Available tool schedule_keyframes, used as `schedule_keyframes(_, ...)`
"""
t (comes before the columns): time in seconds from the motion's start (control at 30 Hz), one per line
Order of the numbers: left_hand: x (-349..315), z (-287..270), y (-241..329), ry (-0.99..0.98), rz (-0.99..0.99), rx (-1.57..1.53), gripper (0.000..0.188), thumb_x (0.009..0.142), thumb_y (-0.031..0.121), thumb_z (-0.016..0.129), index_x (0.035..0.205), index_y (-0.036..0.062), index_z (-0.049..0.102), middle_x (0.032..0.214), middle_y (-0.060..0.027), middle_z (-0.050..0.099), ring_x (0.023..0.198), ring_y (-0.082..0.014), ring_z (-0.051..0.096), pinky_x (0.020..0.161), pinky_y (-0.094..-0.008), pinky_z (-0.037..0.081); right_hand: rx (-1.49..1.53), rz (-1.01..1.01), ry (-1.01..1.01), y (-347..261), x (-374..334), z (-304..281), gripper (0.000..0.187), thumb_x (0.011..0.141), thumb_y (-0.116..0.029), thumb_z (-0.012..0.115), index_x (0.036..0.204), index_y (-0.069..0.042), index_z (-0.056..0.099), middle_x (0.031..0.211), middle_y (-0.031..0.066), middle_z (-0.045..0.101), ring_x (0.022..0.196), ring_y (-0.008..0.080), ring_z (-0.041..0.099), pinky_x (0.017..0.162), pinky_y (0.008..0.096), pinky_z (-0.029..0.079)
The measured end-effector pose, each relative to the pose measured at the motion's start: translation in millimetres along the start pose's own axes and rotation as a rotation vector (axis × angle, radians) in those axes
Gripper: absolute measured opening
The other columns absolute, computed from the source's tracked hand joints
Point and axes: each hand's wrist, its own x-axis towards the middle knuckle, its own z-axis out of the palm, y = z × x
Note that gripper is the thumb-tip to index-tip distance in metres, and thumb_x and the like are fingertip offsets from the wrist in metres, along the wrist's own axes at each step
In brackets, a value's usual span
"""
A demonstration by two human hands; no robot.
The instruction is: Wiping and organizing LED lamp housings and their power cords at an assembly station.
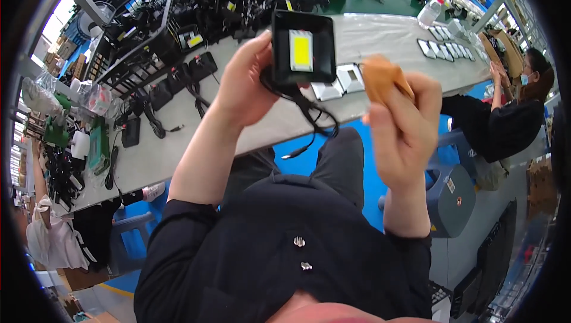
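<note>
My left hand point(245, 85) grips a square black lamp housing point(324, 46) by its left side, above the table. A yellow LED panel point(302, 51) on a pale plate sits inside the housing, facing up toward me. From its lower edge hangs a looped black cable point(318, 125) ending in a plug. To the right, my right hand point(407, 133) pinches a crumpled orange-tan cloth point(380, 78), slightly blurred and apart from the lamp. White square frames point(351, 79) lie on the table behind, between my hands.
A black crate point(143, 43) and a heap of black corded lamps point(220, 14) fill the table's far left. More lamps point(160, 94) line the left side. Rows of white frames point(446, 49) and a bottle point(429, 14) stand far right. Another person point(517, 115) sits at right.
</note>
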Motion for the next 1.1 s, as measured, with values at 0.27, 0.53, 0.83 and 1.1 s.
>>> schedule_keyframes(0.27,-39,14,-24,-0.215,0.26,-0.028,0.05,0.101,0.038,0.026,0.129,0.0018,0.047,0.121,-0.0149,0.059,0.111,-0.0239,0.059,0.098,-0.0378,0.045,0.1,-0.17,-0.154,-32,-9,31,0.022,0.075,-0.009,0.07,0.094,0.002,0.067,0.097,0.014,0.051,0.085,0.0279,0.052,0.072,0.0347,0.042)
schedule_keyframes(0.53,-42,15,-30,-0.206,0.19,-0.022,0.059,0.099,0.049,0.021,0.128,0.0062,0.05,0.124,-0.015,0.058,0.112,-0.0282,0.057,0.099,-0.0397,0.044,0.039,-0.132,-0.22,-43,-9,29,0.02,0.07,-0.01,0.074,0.087,-0.003,0.07,0.096,0.012,0.052,0.084,0.0266,0.051,0.071,0.0331,0.041)
schedule_keyframes(0.83,-43,30,-30,-0.057,0.195,-0.048,0.062,0.099,0.049,0.024,0.124,-0.0006,0.051,0.114,-0.015,0.062,0.105,-0.0223,0.061,0.092,-0.0344,0.047,0.133,-0.121,-0.229,-31,-6,28,0.019,0.07,-0.01,0.071,0.088,-0.003,0.071,0.092,0.0104,0.053,0.083,0.0253,0.051,0.071,0.0331,0.041)
schedule_keyframes(1.1,-41,30,-34,-0.118,0.266,-0.096,0.061,0.099,0.048,0.025,0.122,-0.0019,0.052,0.112,-0.0151,0.063,0.102,-0.0217,0.061,0.09,-0.0332,0.048,0.04,-0.138,-0.163,-29,1,32,0.022,0.068,-0.011,0.073,0.088,-0.003,0.071,0.093,0.0087,0.05,0.082,0.0241,0.049,0.067,0.0329,0.04)
